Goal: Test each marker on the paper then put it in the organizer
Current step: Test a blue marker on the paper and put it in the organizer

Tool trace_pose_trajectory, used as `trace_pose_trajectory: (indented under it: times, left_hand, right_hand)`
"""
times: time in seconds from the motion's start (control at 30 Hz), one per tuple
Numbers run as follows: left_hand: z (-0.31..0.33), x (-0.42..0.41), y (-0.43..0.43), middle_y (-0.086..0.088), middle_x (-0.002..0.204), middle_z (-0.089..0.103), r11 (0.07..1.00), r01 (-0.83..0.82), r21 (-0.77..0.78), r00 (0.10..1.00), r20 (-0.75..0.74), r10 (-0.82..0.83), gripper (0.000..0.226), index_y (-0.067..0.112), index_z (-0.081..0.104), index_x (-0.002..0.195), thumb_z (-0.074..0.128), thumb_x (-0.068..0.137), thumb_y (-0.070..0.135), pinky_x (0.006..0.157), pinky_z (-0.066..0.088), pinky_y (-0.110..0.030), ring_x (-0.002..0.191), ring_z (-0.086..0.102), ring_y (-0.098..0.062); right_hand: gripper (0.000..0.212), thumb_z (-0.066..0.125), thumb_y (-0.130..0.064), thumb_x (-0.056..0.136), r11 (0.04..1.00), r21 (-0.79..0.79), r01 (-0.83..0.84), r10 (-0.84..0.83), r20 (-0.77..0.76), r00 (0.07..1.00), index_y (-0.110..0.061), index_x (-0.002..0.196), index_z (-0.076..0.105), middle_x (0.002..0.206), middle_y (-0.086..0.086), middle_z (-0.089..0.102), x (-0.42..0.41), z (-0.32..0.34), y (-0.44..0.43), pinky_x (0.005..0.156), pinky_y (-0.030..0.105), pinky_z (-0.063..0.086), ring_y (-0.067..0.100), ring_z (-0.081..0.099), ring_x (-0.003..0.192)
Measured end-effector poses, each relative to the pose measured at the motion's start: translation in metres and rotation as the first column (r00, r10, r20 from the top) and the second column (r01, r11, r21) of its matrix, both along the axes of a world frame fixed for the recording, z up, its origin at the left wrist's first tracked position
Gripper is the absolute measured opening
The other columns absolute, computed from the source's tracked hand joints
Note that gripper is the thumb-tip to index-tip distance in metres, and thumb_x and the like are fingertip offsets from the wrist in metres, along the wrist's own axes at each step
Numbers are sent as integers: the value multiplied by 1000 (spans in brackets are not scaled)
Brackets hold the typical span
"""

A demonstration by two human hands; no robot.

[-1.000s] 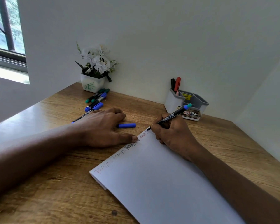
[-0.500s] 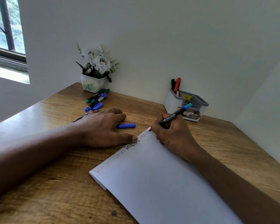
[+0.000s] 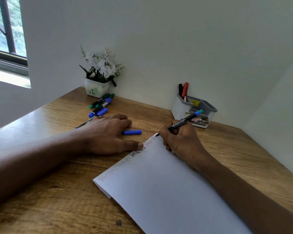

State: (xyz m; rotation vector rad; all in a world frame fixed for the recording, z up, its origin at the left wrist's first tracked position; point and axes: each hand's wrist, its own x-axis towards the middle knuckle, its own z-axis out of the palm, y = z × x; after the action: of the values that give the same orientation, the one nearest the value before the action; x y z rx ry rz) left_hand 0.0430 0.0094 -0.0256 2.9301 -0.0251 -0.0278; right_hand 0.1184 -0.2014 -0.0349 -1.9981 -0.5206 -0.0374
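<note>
Home desk corner: wooden desk, flower pot, window.

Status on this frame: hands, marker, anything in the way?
Right hand grips marker, tip at far corner of paper. Left hand flat, thumb at paper edge. Blue cap loose on desk; organizer unobstructed.

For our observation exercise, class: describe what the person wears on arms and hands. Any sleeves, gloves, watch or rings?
The left forearm and right forearm are bare to the picture's edge: no sleeve shows. The left hand and right hand wear no gloves. No watch or bracelet at either wrist, no ring on the fingers in view.
</note>
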Motion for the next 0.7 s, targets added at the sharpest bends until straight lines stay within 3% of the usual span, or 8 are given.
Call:
trace_pose_trajectory:
  times: [0.7]
  left_hand:
    - [-2,3,2,11,167,18,1000,0,2,1000,-16,0,99,34,26,158,38,76,87,115,33,-40,148,29,-14]
  right_hand:
    - [13,67,-14,88,994,-25,104,-105,-16,994,-5,79,67,54,3,66,-2,1,3,41,20,43,10,57,43]
